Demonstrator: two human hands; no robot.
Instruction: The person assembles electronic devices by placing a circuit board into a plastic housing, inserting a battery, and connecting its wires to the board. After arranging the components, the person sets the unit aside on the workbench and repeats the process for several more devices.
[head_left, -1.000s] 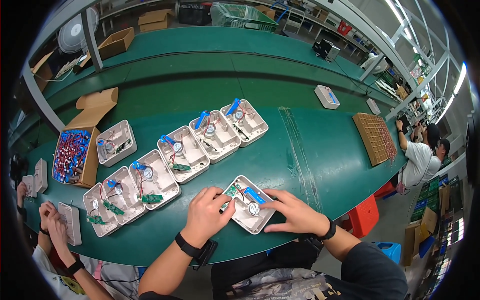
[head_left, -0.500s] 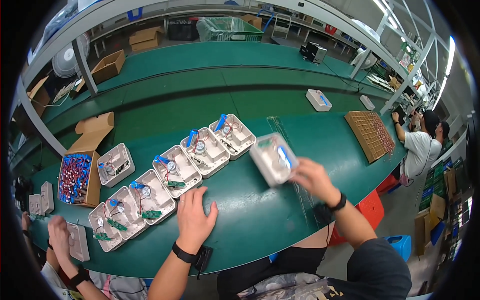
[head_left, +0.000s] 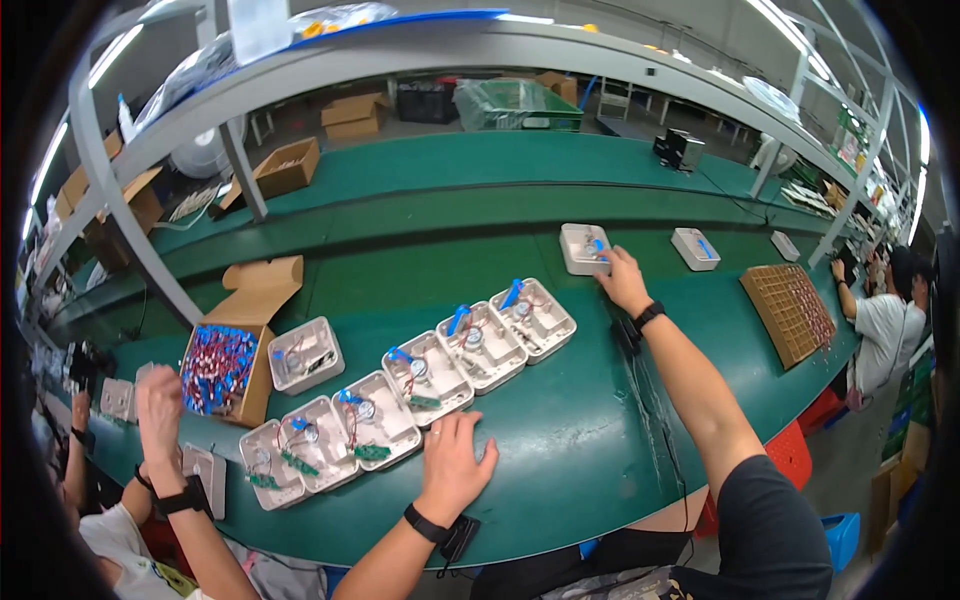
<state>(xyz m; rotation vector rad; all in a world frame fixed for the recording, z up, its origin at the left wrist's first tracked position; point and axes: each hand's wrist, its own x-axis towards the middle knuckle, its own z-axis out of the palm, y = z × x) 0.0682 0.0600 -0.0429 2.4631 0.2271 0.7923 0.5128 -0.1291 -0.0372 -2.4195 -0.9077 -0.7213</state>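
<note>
My right hand (head_left: 626,281) reaches out to the far side and grips the right edge of a white plastic housing (head_left: 577,262) with a blue cylindrical battery inside. That housing is down on the green strip beyond the bench. Fingers apart, my left hand (head_left: 456,466) rests on the green bench beside the near end of a white housing (head_left: 428,372). This one belongs to a slanting row of several open housings, holding blue batteries, red and black wires, round metal-looking parts and, in some, small green circuit boards (head_left: 372,452).
Left of the row stand a single housing (head_left: 304,356) and a cardboard box (head_left: 262,375) full of blue batteries. A co-worker's raised hand (head_left: 159,402) is at the left. Farther right are another housing (head_left: 695,249) and a divided cardboard tray (head_left: 786,318). A metal frame (head_left: 240,165) crosses behind.
My right hand has carried the housing from above the bench out to the far green strip. My left hand stays on the bench. The view has shifted, and the co-worker's hand is higher.
</note>
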